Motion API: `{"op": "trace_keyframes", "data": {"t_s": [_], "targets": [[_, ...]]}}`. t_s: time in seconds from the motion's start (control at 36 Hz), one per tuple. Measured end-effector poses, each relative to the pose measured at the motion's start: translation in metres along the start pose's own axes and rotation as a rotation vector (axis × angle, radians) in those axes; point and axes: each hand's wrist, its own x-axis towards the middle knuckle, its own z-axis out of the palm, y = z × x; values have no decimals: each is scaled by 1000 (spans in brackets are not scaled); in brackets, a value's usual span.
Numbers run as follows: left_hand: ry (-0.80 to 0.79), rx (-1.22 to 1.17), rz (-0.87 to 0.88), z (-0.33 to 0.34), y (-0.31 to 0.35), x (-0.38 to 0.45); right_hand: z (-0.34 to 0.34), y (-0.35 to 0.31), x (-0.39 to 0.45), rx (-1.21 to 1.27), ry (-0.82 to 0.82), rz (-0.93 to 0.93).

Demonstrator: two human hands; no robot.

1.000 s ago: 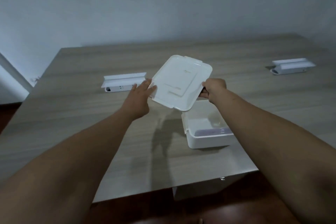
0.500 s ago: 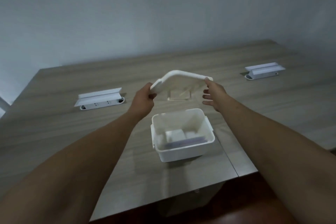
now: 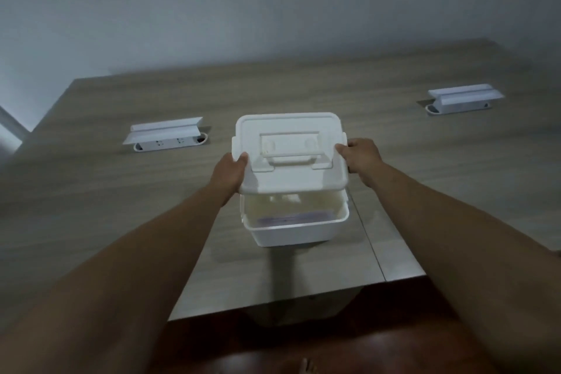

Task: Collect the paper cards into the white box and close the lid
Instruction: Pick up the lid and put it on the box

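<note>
In the middle of the frame, two bare hands hold a white lid [image 3: 288,155] over a white box [image 3: 296,229]. The left hand [image 3: 228,174] grips the lid's left edge, with the thumb on top and the other fingers tucked under it. The right hand [image 3: 362,156] grips the lid's right edge the same way, thumb on top. Both hands are closed tight on the lid.

The lid is flat side up, and you can see its folded-down handle [image 3: 293,158] on top. The lid covers the far part of the box, but it is not shut. The near part of the box is open, and the near edge of the lid sits higher than the box rim.

Inside the box, down at the bottom, lie the paper cards [image 3: 291,218]. They look pale with a bit of purple. They are blurry, so how many there are is hard to tell.

The box stands on a wooden tabletop [image 3: 127,206], near its front edge. A thin line in the tabletop runs just to the right of the box.

In the left middle of the frame there is a white socket flap [image 3: 165,133] standing open on the tabletop. Another white socket flap [image 3: 463,99] is in the upper right, well apart from the box.

Behind the tabletop is a plain grey wall [image 3: 273,9]. At the bottom of the frame is a dark reddish floor [image 3: 288,343].
</note>
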Motion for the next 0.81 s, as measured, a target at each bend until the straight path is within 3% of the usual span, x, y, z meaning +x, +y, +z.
{"op": "trace_keyframes", "data": {"t_s": [0.17,0.42,0.72,0.81], "targets": [[101,307,-58,24,-38,-14,13,35,-8,-165,-55,48],[136,511,-116,41,-54,-25,27,63,-17,-470,-46,64],[117,432,-144,34,-63,-28,27,79,-17,-230,-93,108],[65,291,-215,32,-61,-26,27,80,-15,-103,-167,235]]}}
